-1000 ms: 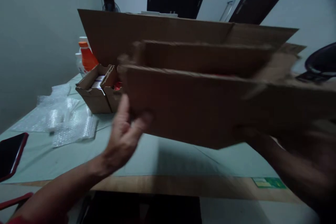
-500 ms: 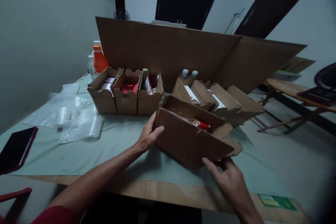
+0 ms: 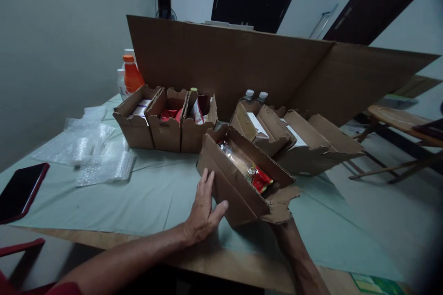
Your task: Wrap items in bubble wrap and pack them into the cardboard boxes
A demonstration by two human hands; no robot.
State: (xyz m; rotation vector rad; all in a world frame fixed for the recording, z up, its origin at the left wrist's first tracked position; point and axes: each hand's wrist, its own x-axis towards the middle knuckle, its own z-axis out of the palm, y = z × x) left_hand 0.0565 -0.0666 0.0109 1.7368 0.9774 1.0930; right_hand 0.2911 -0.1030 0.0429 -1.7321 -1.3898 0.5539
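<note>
Left hand (image 3: 206,209), fingers and thumb spread, met the open cardboard box (image 3: 230,189) at two o'clock over the desk (image 3: 238,265); the right hand, seemingly hidden beneath its five-o'clock flap (image 3: 282,203), showed no readable grip. Level support seemed best, lest the red packet (image 3: 258,179) slide.

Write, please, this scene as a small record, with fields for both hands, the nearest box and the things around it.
left hand: open, fingers against the side of the front box
right hand: mostly hidden below the torn flap; grip cannot be seen
inside front box: red packet
left row: three open boxes
on green cloth, left part: bubble wrap, phone
behind boxes: cardboard sheet
</note>
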